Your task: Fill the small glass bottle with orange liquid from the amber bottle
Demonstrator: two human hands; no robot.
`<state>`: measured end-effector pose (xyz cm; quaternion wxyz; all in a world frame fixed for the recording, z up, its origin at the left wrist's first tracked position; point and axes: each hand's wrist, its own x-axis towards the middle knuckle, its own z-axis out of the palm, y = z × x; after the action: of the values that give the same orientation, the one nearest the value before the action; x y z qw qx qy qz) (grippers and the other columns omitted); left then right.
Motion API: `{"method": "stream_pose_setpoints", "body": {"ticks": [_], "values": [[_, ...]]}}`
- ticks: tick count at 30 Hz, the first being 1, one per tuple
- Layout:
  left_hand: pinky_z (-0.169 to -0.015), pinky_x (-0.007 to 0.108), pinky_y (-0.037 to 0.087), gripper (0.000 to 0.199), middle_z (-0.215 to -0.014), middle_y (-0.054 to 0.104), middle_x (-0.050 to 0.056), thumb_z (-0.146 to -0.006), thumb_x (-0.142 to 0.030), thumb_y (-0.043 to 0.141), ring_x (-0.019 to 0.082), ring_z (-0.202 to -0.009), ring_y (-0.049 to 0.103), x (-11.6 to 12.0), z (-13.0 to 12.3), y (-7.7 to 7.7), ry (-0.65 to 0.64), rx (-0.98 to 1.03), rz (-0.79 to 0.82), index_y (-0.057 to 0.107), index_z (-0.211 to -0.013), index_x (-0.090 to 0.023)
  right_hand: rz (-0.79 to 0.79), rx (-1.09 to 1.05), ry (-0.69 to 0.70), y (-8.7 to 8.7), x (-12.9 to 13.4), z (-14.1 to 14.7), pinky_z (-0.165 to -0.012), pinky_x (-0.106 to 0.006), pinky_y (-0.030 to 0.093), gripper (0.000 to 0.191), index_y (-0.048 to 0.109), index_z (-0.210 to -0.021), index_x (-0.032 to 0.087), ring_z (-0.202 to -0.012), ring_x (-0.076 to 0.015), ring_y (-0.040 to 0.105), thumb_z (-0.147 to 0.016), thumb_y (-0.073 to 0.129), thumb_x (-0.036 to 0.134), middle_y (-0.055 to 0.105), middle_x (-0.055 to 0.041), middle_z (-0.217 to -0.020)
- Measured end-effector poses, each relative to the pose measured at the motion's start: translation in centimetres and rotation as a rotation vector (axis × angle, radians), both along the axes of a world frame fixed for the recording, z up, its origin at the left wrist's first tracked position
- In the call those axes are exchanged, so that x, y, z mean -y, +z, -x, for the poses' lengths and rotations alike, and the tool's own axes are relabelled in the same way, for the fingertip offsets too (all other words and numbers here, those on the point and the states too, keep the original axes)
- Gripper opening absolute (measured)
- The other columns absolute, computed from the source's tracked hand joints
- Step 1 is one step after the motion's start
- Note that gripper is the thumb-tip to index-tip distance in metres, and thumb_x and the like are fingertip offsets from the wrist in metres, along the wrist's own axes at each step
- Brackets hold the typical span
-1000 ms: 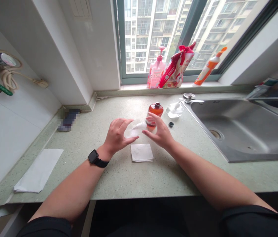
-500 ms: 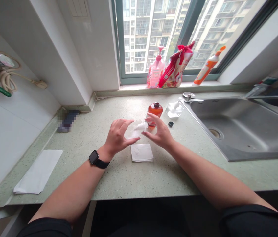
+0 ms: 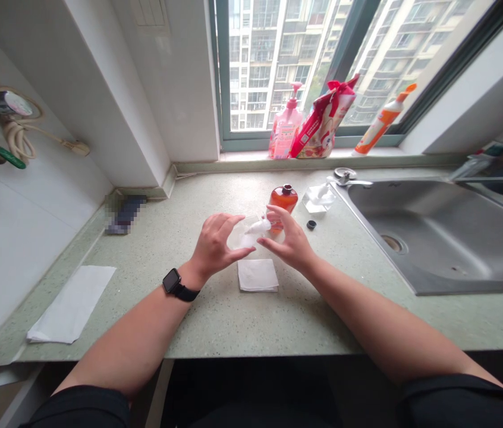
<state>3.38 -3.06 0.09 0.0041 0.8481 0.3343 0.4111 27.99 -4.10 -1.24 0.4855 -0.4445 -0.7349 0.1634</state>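
Between my hands is a clear bottle [image 3: 248, 233] with a white pump head [image 3: 260, 226], lying tilted with the pump toward the right. My left hand [image 3: 216, 244] is wrapped round the bottle's body. My right hand [image 3: 291, 241] has its thumb and fingers curved about the pump head. Just behind my right hand stands an amber bottle [image 3: 283, 201] with an open neck, partly hidden by my fingers. A small black cap [image 3: 311, 224] lies to its right. A second clear pump bottle [image 3: 317, 199] stands beyond the cap. Folded white paper [image 3: 258, 275] lies in front of my hands.
A steel sink [image 3: 439, 232] with a faucet takes up the right side. More white paper [image 3: 73, 304] and a blurred dark object [image 3: 126, 214] lie at left. On the sill stand a pink pump bottle [image 3: 285, 132], a red bag [image 3: 325, 122] and an orange-white bottle [image 3: 380, 126].
The view has shifted slightly. Both hands keep nearly the same pose around the clear pump bottle.
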Motion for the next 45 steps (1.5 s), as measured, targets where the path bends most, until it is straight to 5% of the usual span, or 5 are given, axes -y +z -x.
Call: {"method": "stream_pose_setpoints", "body": {"ticks": [9,22,35,45], "values": [[-0.109,0.050,0.053,0.067,-0.123,0.073,0.012,-0.090,-0.060,0.082,0.031,-0.117,0.069,-0.1,0.2,0.1,0.025,0.031,0.047,0.060,-0.140,-0.021,0.043,-0.066,-0.024,0.0,-0.5,-0.5,-0.097,-0.053,0.064,0.059,0.055,-0.142,0.029,-0.112,-0.0295,0.074,-0.093,0.076,0.055,0.074,-0.0108,-0.120],[-0.112,0.052,0.050,0.069,-0.126,0.073,0.011,-0.089,-0.061,0.082,0.031,-0.119,0.069,0.1,-0.3,-0.1,-0.023,-0.023,0.082,0.060,-0.143,-0.023,0.011,-0.071,0.151,1.0,0.0,0.3,-0.102,-0.048,0.060,0.035,0.070,-0.111,0.027,-0.114,-0.0266,0.068,-0.093,0.077,0.057,0.069,-0.0090,-0.115],[-0.113,0.053,0.050,0.068,-0.129,0.073,0.012,-0.089,-0.057,0.084,0.032,-0.121,0.069,-0.2,0.1,-0.3,-0.012,-0.020,0.096,0.059,-0.143,-0.022,0.052,-0.181,0.138,1.5,-0.2,-1.1,-0.097,-0.046,0.061,0.038,0.072,-0.125,0.031,-0.107,-0.0255,0.073,-0.095,0.077,0.055,0.076,-0.0070,-0.117],[-0.112,0.053,0.051,0.064,-0.125,0.073,0.012,-0.093,-0.056,0.080,0.033,-0.119,0.069,-0.8,0.7,-0.3,0.075,-0.003,0.040,0.059,-0.143,-0.022,-0.291,0.214,-0.033,2.8,-0.6,-3.5,-0.093,-0.050,0.061,0.034,0.068,-0.132,0.031,-0.102,-0.0282,0.075,-0.098,0.073,0.035,0.079,-0.0067,-0.111]]}}
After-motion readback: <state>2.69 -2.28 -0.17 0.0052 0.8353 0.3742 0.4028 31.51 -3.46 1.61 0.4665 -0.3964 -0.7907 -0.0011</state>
